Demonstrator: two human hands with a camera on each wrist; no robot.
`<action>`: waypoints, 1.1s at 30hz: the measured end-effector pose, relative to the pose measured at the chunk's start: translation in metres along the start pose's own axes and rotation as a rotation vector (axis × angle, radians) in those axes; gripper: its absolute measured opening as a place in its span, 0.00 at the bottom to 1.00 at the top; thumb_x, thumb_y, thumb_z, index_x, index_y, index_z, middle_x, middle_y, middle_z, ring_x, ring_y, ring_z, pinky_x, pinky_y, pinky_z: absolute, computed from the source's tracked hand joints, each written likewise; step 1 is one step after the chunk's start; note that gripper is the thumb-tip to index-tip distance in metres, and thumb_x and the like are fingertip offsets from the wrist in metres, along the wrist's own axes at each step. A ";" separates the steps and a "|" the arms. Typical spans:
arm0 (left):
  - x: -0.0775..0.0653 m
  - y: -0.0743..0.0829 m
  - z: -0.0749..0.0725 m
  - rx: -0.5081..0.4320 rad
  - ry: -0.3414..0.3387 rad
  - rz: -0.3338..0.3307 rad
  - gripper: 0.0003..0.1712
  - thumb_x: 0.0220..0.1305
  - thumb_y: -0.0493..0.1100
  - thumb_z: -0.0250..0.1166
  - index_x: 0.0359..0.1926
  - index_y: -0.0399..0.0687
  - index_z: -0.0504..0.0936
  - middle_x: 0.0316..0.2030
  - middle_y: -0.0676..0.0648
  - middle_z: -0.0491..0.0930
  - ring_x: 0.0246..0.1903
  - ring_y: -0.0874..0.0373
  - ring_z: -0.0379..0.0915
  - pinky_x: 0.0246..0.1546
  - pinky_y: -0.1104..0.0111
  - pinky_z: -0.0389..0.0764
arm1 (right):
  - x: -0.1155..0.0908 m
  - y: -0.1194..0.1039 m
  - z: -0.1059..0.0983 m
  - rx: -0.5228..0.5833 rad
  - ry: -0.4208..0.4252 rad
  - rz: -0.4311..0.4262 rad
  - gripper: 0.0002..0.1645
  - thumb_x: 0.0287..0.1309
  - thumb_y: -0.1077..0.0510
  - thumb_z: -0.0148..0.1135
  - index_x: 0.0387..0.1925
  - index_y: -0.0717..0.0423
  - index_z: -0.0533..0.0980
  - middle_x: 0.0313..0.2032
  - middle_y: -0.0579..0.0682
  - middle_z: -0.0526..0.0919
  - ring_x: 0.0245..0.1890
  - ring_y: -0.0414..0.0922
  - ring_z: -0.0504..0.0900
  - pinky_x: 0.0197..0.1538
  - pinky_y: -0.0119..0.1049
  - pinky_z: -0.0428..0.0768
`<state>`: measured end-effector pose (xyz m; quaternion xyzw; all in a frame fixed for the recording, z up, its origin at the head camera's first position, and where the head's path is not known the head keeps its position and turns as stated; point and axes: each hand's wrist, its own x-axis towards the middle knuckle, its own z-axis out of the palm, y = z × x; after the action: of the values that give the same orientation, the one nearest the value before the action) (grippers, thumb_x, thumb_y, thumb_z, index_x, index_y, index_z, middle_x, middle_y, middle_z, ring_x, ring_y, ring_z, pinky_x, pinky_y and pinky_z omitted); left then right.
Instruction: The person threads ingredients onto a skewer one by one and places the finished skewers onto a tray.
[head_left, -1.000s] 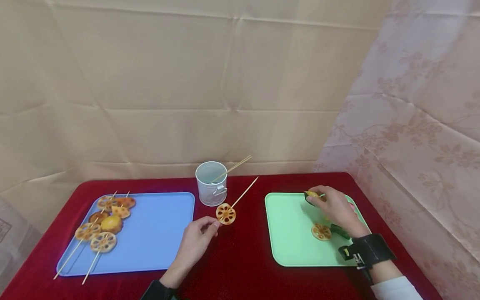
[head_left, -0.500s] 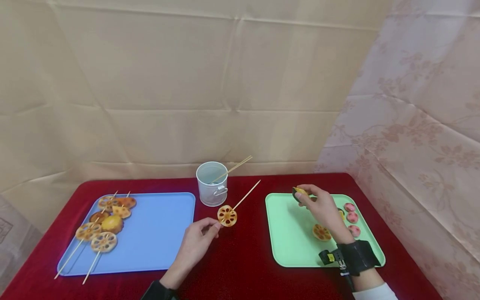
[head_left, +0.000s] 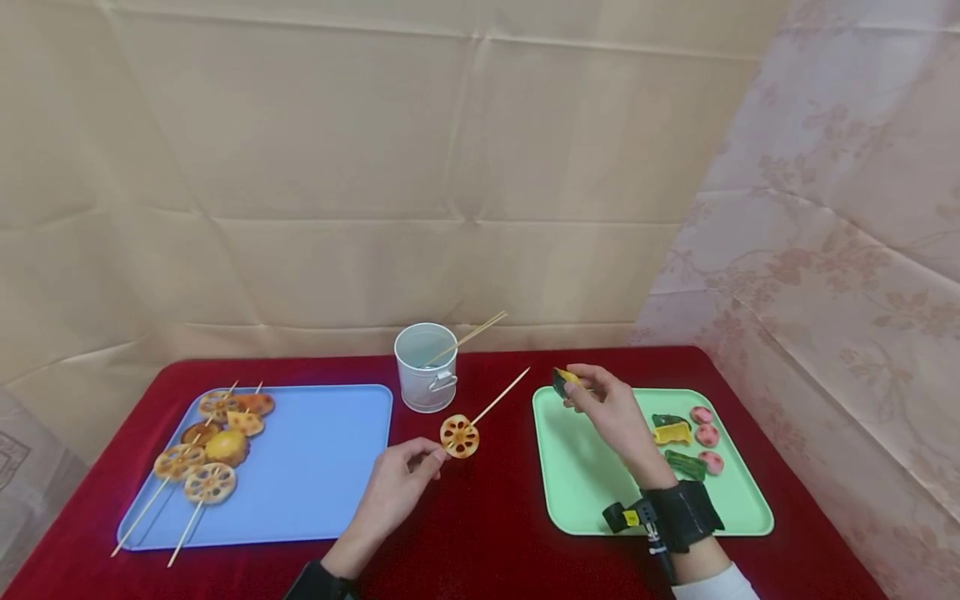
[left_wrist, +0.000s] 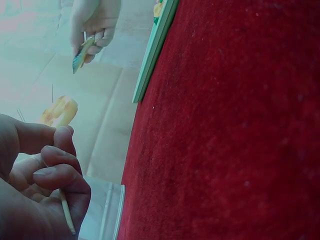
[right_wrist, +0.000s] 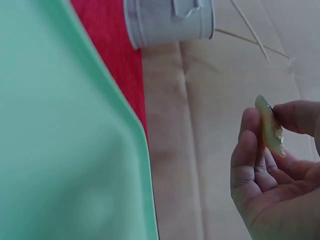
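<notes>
My left hand [head_left: 397, 479] grips a bamboo skewer [head_left: 501, 396] that carries one browned lotus root slice [head_left: 459, 437]. In the left wrist view the skewer's lower end [left_wrist: 66, 215] comes out below the curled fingers, and the slice [left_wrist: 59, 111] sits just beyond the fingertips. Over the left back corner of the green tray [head_left: 570, 508], my right hand [head_left: 611, 412] pinches a pumpkin slice [head_left: 564, 381] with dark rind and yellow flesh. The right wrist view shows that pumpkin slice [right_wrist: 270, 127] between thumb and fingers. A gap separates it from the skewer's tip.
On the green tray lie green pieces [head_left: 685, 465], a yellow piece [head_left: 672, 433] and pink round pieces [head_left: 707, 435]. A blue tray [head_left: 315, 467] at left bears two loaded skewers [head_left: 197, 442]. A metal bucket [head_left: 425, 375] with thin skewers stands at the back middle.
My right hand has carried the pumpkin slice leftward across the green tray, toward the skewer, uncovering the pink and green pieces. The left hand with its skewer has shifted slightly right and down.
</notes>
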<state>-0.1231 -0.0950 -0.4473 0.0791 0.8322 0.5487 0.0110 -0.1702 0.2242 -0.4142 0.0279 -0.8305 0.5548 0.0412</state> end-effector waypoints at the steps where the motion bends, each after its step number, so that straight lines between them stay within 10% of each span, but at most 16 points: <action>1: 0.000 0.000 0.000 0.000 -0.002 0.003 0.06 0.71 0.38 0.66 0.38 0.43 0.88 0.23 0.52 0.79 0.23 0.62 0.69 0.25 0.70 0.67 | 0.001 -0.001 0.002 0.024 0.009 0.004 0.27 0.72 0.54 0.64 0.65 0.64 0.74 0.47 0.61 0.85 0.43 0.57 0.87 0.47 0.34 0.83; 17: 0.002 -0.004 0.001 0.032 -0.096 0.028 0.08 0.72 0.40 0.65 0.37 0.43 0.87 0.23 0.54 0.79 0.22 0.64 0.68 0.24 0.71 0.66 | 0.005 -0.006 0.023 0.378 0.060 0.112 0.24 0.73 0.56 0.62 0.63 0.66 0.73 0.42 0.49 0.85 0.38 0.41 0.84 0.48 0.36 0.81; 33: 0.000 -0.004 0.003 0.060 -0.123 0.046 0.08 0.73 0.40 0.64 0.37 0.44 0.88 0.23 0.55 0.79 0.22 0.64 0.68 0.24 0.71 0.66 | 0.001 -0.008 0.028 0.393 0.070 0.100 0.24 0.73 0.56 0.63 0.63 0.65 0.73 0.45 0.52 0.85 0.39 0.42 0.84 0.49 0.36 0.81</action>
<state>-0.1238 -0.0939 -0.4520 0.1323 0.8439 0.5178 0.0471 -0.1715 0.1956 -0.4174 -0.0252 -0.7045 0.7083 0.0361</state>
